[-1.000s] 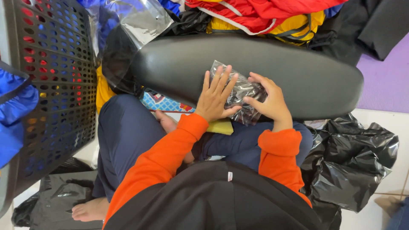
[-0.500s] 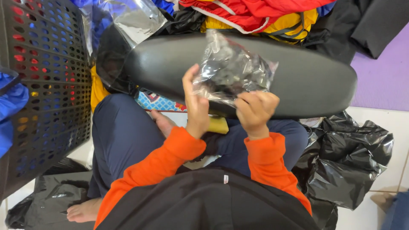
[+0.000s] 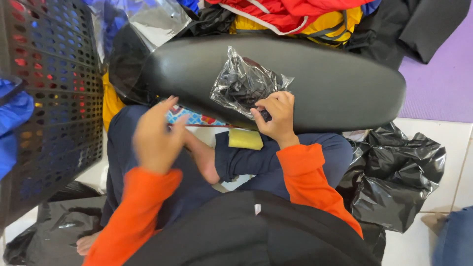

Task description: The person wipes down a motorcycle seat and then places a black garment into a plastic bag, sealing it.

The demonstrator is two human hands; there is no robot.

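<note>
My right hand [image 3: 276,116] pinches the lower edge of a clear plastic bag with a dark folded item inside [image 3: 244,84], held against a long black padded cushion [image 3: 335,83]. My left hand [image 3: 157,135] hovers blurred over my lap on the left, fingers spread, holding nothing. Both sleeves are orange. I sit cross-legged in dark blue trousers, with a bare foot [image 3: 202,157] between my arms.
A black perforated basket [image 3: 49,98] stands at the left. Red, yellow and black clothes [image 3: 295,17] are heaped beyond the cushion. A crumpled black plastic bag [image 3: 394,177] lies at the right on white tiles, a yellow sponge-like block [image 3: 245,139] under the cushion's edge, and a purple mat [image 3: 443,83] at the far right.
The bagged item was raised with both hands, then lowered onto the cushion. My left hand has let go and swung down to the left over my lap.
</note>
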